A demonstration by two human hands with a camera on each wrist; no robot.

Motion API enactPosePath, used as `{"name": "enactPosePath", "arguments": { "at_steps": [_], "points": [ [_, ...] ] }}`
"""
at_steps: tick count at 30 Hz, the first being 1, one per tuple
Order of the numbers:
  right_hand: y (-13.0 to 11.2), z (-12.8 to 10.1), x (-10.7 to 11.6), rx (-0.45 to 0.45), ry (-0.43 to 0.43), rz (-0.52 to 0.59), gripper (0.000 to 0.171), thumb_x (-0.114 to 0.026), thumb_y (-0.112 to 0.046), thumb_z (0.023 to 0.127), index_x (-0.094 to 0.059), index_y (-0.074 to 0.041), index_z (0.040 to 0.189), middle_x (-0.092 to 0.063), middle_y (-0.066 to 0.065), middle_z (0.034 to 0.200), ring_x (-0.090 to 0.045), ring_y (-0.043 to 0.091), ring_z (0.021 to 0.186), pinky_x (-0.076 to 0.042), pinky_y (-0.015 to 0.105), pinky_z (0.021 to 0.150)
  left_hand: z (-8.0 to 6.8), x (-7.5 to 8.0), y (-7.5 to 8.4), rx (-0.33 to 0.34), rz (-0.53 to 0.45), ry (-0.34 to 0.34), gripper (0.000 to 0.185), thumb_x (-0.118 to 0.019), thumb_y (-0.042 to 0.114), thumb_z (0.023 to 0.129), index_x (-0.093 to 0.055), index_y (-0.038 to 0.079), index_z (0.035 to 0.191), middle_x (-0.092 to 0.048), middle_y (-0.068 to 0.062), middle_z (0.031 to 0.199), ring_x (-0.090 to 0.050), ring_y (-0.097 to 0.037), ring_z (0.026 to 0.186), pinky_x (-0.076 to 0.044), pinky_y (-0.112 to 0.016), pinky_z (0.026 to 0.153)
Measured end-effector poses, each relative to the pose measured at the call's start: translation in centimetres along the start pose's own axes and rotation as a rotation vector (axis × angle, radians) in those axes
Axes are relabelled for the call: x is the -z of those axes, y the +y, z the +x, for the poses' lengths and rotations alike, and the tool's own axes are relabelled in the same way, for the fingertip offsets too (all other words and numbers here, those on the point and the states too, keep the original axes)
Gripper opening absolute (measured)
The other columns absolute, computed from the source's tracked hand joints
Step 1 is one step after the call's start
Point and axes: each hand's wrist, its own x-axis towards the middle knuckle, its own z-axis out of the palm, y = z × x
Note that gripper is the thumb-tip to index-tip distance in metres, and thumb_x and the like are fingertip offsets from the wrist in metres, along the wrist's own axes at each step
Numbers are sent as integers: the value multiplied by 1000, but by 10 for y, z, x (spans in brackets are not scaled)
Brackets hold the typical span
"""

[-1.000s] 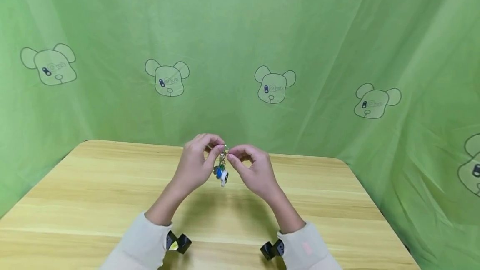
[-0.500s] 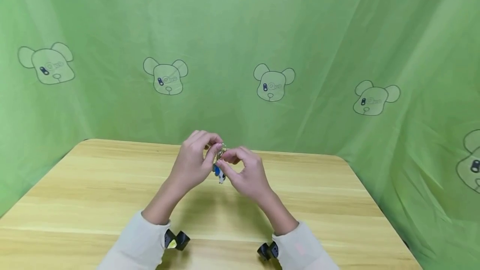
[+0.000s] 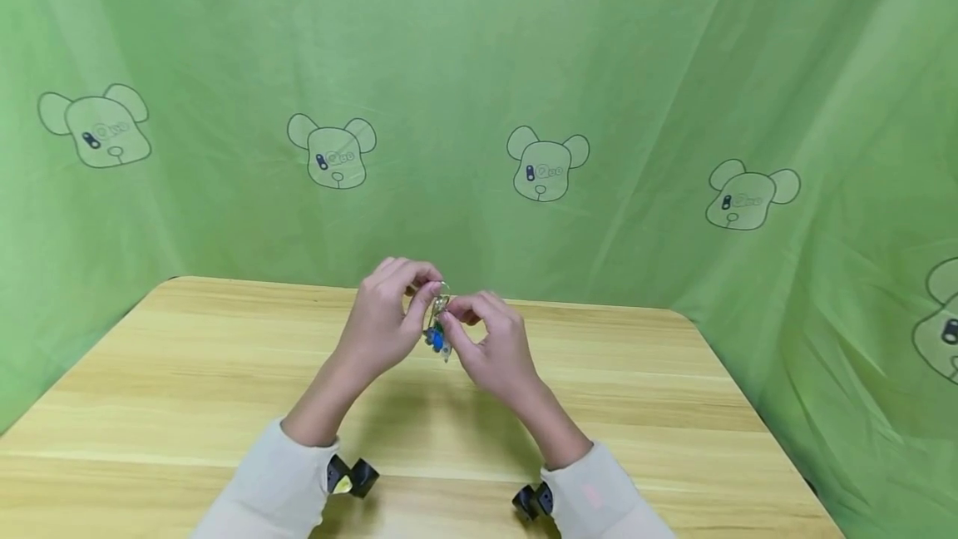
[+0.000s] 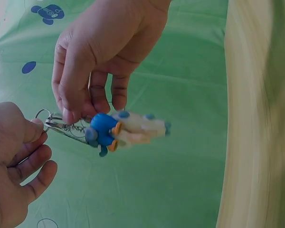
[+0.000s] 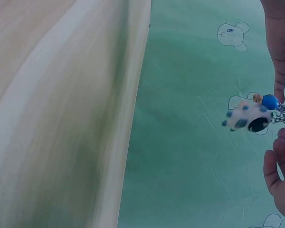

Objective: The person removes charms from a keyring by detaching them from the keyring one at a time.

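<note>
Between both hands hangs a keychain (image 3: pixel 437 338) with small toy figures, held above the table. My left hand (image 3: pixel 382 314) pinches its split ring (image 4: pixel 40 112) between thumb and fingertips. Just below the ring, my right hand (image 3: pixel 490 348) has thumb and forefinger on the metal clasp and chain, whose details the fingertips partly hide. One charm is a blue figure (image 4: pixel 103 126) with orange feet. Beside it dangles a white figure (image 5: pixel 247 116) with blue spots and a dark face, blurred in the left wrist view.
A wood-grain table (image 3: pixel 636 406) lies under the hands. Green cloth (image 3: pixel 449 40) printed with bear heads hangs behind and along the sides. Each sleeve cuff has a black wrist camera (image 3: pixel 362 478) strapped at it.
My right hand has shifted left, from beside the ring down onto the clasp and chain. The figures have swung and turned. My left hand stays on the ring, slightly higher.
</note>
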Motion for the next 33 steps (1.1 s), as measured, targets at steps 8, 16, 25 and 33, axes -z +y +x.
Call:
{"name": "enactPosePath", "arguments": {
  "at_steps": [8, 16, 25, 33],
  "points": [
    [1, 2, 2, 101, 32, -82, 4, -68, -4, 91, -70, -5, 93, -69, 6, 87, -63, 20, 82, -58, 31, 73, 1, 2, -1, 5, -12, 10, 5, -71, -1, 93, -71, 2, 97, -70, -7, 88, -61, -21, 85, -56, -40, 74],
    [3, 3, 6, 174, 31, -206, 6, -59, -6, 91, -65, -4, 89, -67, 7, 83, -62, 21, 80, -57, 30, 70, 1, 2, -1, -9, 8, -22, 4, -71, -1, 94, -70, 2, 96, -70, -5, 87, -60, -19, 83, -56, -37, 72],
    [-1, 6, 9, 215, -23, -350, 9, -52, -5, 88, -58, -4, 81, -60, 6, 78, -53, 23, 74, -47, 31, 62, 0, 0, 0, -67, 71, -40, 6, -69, -5, 93, -69, 0, 96, -71, -8, 90, -60, -21, 83, -54, -28, 71],
    [-3, 8, 12, 181, 12, -259, 12, -51, -4, 88, -59, -6, 80, -59, 3, 75, -51, 19, 72, -45, 28, 60, 1, 1, 1, -120, 90, -35, 6, -69, -5, 93, -69, 0, 97, -71, -9, 91, -61, -22, 83, -55, -29, 72]
  ]
}}
